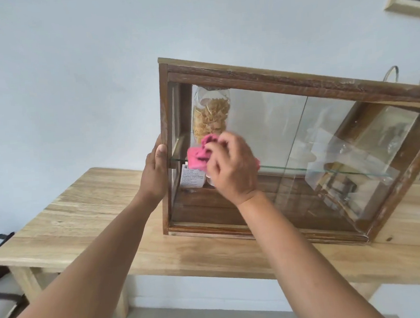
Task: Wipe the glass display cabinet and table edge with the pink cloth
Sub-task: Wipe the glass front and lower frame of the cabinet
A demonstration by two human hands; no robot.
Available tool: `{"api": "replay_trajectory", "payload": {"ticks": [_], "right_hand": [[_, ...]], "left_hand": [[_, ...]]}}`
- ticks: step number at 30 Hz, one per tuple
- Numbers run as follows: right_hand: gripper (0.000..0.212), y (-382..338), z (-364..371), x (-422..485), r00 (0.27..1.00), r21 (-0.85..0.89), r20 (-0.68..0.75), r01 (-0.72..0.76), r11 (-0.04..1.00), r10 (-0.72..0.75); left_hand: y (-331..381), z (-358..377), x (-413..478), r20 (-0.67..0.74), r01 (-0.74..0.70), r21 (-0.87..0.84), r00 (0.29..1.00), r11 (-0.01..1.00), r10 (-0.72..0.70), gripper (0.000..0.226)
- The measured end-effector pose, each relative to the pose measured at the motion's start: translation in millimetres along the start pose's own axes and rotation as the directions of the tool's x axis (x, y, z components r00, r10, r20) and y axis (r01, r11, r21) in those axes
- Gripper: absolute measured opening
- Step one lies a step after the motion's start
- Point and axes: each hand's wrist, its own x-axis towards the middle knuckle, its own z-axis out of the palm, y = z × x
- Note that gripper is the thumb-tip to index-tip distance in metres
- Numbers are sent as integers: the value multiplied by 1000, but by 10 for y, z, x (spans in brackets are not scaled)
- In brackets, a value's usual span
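Two-handed job: right hand (232, 168) is clutching pink cloth (197, 156) against glass front of cabinet (298, 79); left hand (155, 168) is gripping cabinet's left frame post; cabinet is sitting on surface (83, 217).

pink cloth (198, 156) half hidden under right hand (232, 168), label (191, 178) print unreadable
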Motion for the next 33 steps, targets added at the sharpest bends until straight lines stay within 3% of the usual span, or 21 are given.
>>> {"api": "replay_trajectory", "payload": {"ticks": [2,4,6,7,9,12,14,15,20,25,33], "right_hand": [[40,-125,156,-433,964,-3,196,183,983,-179],[46,-95,186,-865,860,-24,345,410,912,-377],[46,31,116,-1077,751,-45,435,570,821,-497],[46,107,77,-1051,746,-61,430,586,808,-509],[46,222,33,-741,835,-61,329,485,873,-441],[39,371,23,168,984,-138,1,174,975,-176],[29,386,33,658,979,-189,-192,39,981,-75],[27,335,60,754,972,-188,-223,32,982,-75],[22,-127,353,127,979,-62,-18,202,977,-203],[25,-409,454,-707,974,-23,152,175,984,-169],[25,-580,305,-1341,845,42,448,305,951,-291]], "left_hand": [[16,-6,-5,12,2,-16,1000,1000,-2,52],[24,-17,-10,19,-20,-10,1000,1000,20,51],[23,-32,-8,30,-15,-10,999,1000,16,50],[21,-39,-7,36,-10,-11,999,1000,10,50],[8,-52,-1,48,-15,-24,999,1000,16,50],[-10,-70,9,65,5,-47,998,999,-2,51],[-9,-76,8,74,-2,-39,997,999,5,51],[3,-79,7,74,-4,-37,997,999,7,51],[42,-61,1,76,-17,-52,997,999,21,50],[15,-79,21,54,32,-41,998,999,-30,44],[-70,-23,-29,-19,46,21,999,999,-46,56]]}}
